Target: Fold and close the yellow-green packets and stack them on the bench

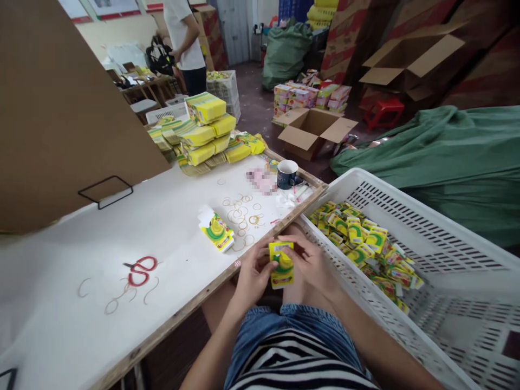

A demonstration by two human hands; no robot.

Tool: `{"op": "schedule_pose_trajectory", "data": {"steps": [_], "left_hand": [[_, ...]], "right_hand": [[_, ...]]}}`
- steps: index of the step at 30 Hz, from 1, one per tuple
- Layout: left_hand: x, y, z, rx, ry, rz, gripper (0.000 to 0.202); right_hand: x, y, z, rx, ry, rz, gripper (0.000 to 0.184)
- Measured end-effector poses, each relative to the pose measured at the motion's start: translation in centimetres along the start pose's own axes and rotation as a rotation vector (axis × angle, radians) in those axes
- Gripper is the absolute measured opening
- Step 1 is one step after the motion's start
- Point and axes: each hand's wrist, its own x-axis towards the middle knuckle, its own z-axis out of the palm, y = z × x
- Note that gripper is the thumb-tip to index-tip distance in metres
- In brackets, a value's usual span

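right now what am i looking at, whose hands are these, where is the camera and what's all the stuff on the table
There is no machine here. A person works with bare hands, and the single picture comes from a camera worn on their head, looking down over their lap. The left hand and the right hand together hold a small yellow packet just off the table edge. On the white table lie a bundle of similar packets, rubber bands, scissors with red handles, a dark cup and, farther back, stacks of yellow packs. To the person's right, a white plastic basket holds many loose packets. Another person stands in the background.
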Motion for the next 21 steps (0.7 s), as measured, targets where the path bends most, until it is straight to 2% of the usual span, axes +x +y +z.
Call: {"op": "schedule_pose_trajectory", "data": {"steps": [2, 4, 6, 8, 11, 14, 18, 20, 21], "left_hand": [[0.4, -0.3, -1.1, 0.290, 0.111, 0.080, 0.045], [0.8, -0.8, -3.4, 0.630, 0.303, 0.134, 0.050], [1.1, -1.4, -6.2, 0.857, 0.470, 0.133, 0.053], [1.3, -2.2, -8.6, 0.965, 0.524, 0.094, 0.049], [1.2, -3.1, -10.5, 1.005, 0.518, 0.056, 0.029], [1.1, -3.2, -10.9, 1.012, 0.522, 0.064, 0.013], [0.4, -2.4, -10.6, 1.014, 0.607, 0.114, 0.021], [-0.3, -1.8, -10.1, 0.995, 0.688, 0.250, 0.024], [-0.7, -1.5, -9.6, 0.975, 0.701, 0.373, 0.024]], "right_hand": [[0.0, 0.4, -1.5, -0.181, 0.257, -0.082, 0.020], [0.1, 0.8, -3.5, -0.398, 0.571, -0.157, 0.019], [0.2, 1.3, -5.0, -0.485, 0.689, -0.170, 0.021], [0.0, 1.8, -5.5, -0.461, 0.639, -0.138, 0.022], [-0.4, 2.2, -4.1, -0.337, 0.480, -0.029, 0.025], [-0.7, 2.0, -1.8, -0.170, 0.389, 0.115, 0.027], [-0.7, 0.9, 0.9, 0.073, 0.259, 0.264, 0.032], [-0.7, 0.1, 2.0, 0.220, 0.159, 0.331, 0.039], [-0.7, -0.3, 2.4, 0.305, 0.108, 0.367, 0.043]]}}
